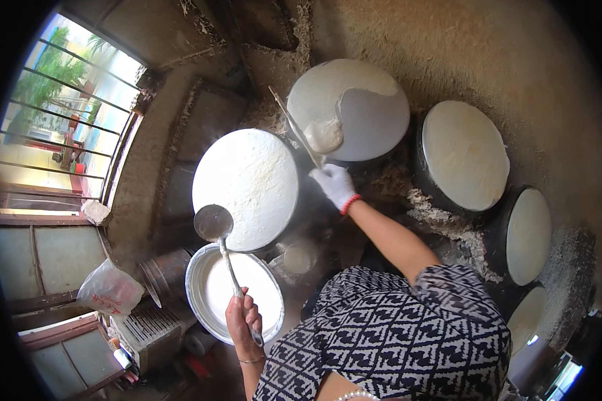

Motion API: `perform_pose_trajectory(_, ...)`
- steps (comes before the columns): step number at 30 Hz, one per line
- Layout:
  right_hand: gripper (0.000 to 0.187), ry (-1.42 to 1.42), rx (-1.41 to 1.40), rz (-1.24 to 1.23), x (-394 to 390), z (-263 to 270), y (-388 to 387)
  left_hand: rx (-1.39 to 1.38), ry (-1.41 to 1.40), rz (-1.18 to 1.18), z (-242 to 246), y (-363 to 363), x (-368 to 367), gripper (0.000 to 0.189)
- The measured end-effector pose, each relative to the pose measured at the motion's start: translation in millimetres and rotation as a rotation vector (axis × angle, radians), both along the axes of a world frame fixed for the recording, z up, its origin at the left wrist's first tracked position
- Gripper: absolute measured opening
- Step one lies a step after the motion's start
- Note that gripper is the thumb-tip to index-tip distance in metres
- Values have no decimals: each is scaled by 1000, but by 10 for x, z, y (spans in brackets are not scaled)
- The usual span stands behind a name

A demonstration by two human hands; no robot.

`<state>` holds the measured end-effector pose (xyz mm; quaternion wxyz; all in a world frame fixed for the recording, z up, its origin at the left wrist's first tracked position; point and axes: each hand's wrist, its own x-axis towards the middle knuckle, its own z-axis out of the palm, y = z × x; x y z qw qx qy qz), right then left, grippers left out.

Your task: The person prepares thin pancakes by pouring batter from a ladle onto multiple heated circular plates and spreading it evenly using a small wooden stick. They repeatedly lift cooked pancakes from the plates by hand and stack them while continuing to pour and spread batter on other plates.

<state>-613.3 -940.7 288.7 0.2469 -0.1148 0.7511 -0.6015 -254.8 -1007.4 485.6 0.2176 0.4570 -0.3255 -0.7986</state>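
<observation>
My left hand (244, 316), bare, grips the handle of a metal ladle (213, 223) whose round bowl is over the lower left edge of a white-coated round griddle (248, 185). Below it stands a bucket of white batter (241, 290). My right hand (333, 185), in a white knit glove with a red cuff, is closed on a long thin spreader (298, 128). The spreader lies at the left edge of another round griddle (376, 125). Pale batter covers that griddle's upper and left part, with a thick pool (324, 136) beside the spreader; its lower right surface is bare.
More coated round griddles (465, 155) curve down the right side along a batter-spattered wall (486, 55). At the left are a barred window (70, 105), a stone (95, 211), a plastic bag (109, 290) and a dark metal drum (166, 270). A small container (299, 256) is beside the bucket.
</observation>
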Motion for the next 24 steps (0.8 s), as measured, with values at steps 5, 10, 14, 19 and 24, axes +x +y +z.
perform_pose_trajectory(5,24,-528,-265,-262,489,80,-346,64,30,84,-73,-199,626,29)
perform_pose_trajectory(10,20,-489,-421,-380,571,110,239,81,63,62,-224,-376,895,29)
perform_pose_trajectory(14,14,505,75,-319,535,-158,32,94,89,-11,-253,-444,844,31)
perform_pose_trajectory(19,29,460,300,-313,744,-145,60,77,101,-74,-260,-479,824,31)
perform_pose_trajectory(24,35,158,343,-355,492,46,662,77,111,-107,-217,-415,761,31)
